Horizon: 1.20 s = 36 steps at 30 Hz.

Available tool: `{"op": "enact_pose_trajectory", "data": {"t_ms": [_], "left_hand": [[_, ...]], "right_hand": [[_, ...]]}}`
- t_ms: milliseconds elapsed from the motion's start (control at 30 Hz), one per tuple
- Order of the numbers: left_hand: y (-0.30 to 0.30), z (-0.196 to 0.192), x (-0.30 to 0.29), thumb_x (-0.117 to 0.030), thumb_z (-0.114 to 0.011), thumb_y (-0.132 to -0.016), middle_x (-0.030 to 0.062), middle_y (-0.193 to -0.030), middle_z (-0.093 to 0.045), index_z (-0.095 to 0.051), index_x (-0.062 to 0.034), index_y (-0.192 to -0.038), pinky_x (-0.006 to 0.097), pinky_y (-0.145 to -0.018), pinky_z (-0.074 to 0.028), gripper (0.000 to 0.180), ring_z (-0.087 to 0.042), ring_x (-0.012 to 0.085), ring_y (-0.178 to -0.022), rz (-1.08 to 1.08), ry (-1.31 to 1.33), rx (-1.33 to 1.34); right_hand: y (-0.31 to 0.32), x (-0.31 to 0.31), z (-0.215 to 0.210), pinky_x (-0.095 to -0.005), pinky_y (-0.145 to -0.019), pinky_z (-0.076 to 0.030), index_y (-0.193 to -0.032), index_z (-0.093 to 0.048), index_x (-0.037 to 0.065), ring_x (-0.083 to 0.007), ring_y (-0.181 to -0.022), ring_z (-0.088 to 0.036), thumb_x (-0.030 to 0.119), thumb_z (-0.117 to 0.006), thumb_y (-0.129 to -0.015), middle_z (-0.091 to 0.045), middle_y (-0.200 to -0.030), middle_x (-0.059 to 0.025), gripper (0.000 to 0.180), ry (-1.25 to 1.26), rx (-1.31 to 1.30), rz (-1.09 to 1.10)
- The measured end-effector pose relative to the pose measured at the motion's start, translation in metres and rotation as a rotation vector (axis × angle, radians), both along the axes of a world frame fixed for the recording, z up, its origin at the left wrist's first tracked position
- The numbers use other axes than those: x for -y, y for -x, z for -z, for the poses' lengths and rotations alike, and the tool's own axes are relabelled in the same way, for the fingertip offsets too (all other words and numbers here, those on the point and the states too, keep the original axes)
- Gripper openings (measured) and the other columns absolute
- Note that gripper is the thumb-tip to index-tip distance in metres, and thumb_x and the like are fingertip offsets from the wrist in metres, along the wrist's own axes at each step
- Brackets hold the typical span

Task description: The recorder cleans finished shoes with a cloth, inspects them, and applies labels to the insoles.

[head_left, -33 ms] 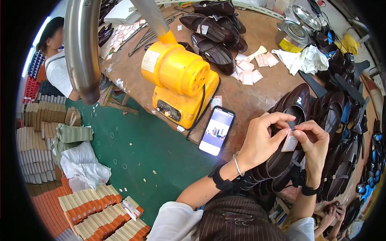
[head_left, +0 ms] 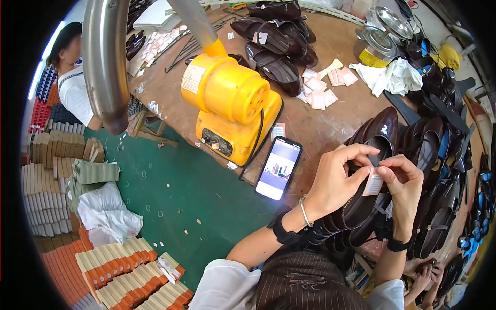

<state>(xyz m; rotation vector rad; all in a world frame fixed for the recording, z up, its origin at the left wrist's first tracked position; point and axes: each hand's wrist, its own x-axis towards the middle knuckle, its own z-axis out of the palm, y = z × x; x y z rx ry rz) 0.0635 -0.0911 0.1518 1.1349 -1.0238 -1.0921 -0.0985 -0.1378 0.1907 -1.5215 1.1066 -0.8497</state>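
Observation:
Over a glossy dark brown shoe (head_left: 386,124), my left hand (head_left: 330,181) and my right hand (head_left: 405,188) meet with thumbs and forefingers pinched. A small pale pink tag (head_left: 372,184) with fine print hangs between them, just below the fingertips. Both pinches close at its top edge, on the tag or its tie; the fingers hide which. Beneath and around my hands stand several more dark brown shoes (head_left: 439,214), packed side by side. A phone (head_left: 279,168) with its screen lit lies to the left of my left hand.
A yellow machine (head_left: 227,93) with a metal pipe (head_left: 106,62) stands left on the table. Loose tags (head_left: 316,93), piled shoes (head_left: 276,62), a white cloth (head_left: 392,76) and a metal can (head_left: 374,51) lie beyond. Another person's hands (head_left: 424,284) show lower right; boxes (head_left: 113,268) fill the lower left.
The tag has shifted very slightly between my fingertips. Both hands keep practically the same place and pinch.

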Motion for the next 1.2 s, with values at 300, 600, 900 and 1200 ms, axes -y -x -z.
{"op": "enact_pose_trajectory", "data": {"t_ms": [300, 600, 900, 1200], "left_hand": [[0.000, -0.003, -0.002, -0.001, -0.067, -0.083, -0.0027, -0.082, -0.070, -0.063, -0.0063, -0.115, 0.017, -0.055, -0.034, 0.033, -0.046, -0.0007, -0.063, 0.043, 0.042, 0.077], [-0.001, 0.010, 0.004, 0.001, -0.070, -0.082, -0.0031, -0.080, -0.068, -0.059, -0.0042, -0.113, 0.015, -0.056, -0.030, 0.033, -0.047, -0.0043, -0.066, 0.024, 0.003, -0.165], [-0.011, -0.016, -0.011, -0.024, -0.074, -0.081, 0.0080, -0.064, -0.057, -0.056, 0.0008, -0.108, 0.031, -0.052, -0.042, 0.041, -0.049, 0.0176, -0.050, 0.180, -0.305, 0.757], [-0.108, -0.046, 0.054, -0.016, -0.058, -0.096, 0.0053, -0.091, -0.062, -0.059, -0.0022, -0.117, 0.023, -0.061, -0.047, 0.025, -0.056, 0.0094, -0.079, -0.472, 0.045, 0.454]], "right_hand": [[0.001, 0.000, -0.003, -0.0198, -0.066, -0.047, -0.084, -0.068, -0.001, -0.0071, -0.072, -0.062, 0.004, -0.077, -0.077, -0.066, -0.077, -0.0020, 0.013, -0.073, -0.036, -0.009], [-0.002, 0.012, 0.003, -0.0217, -0.064, -0.052, -0.086, -0.070, -0.002, -0.0088, -0.073, -0.064, 0.004, -0.077, -0.078, -0.069, -0.079, -0.0051, 0.013, -0.213, 0.111, -0.137], [0.131, -0.038, -0.016, -0.0193, -0.064, -0.049, -0.090, -0.069, -0.002, -0.0043, -0.070, -0.060, 0.000, -0.068, -0.084, -0.067, -0.078, -0.0019, 0.006, 0.032, -0.179, 0.477], [0.150, -0.084, 0.108, -0.0378, -0.065, -0.052, -0.087, -0.068, 0.001, -0.0356, -0.073, -0.065, 0.002, -0.068, -0.076, -0.065, -0.082, -0.0173, 0.011, 0.073, -0.688, 0.409]]}}
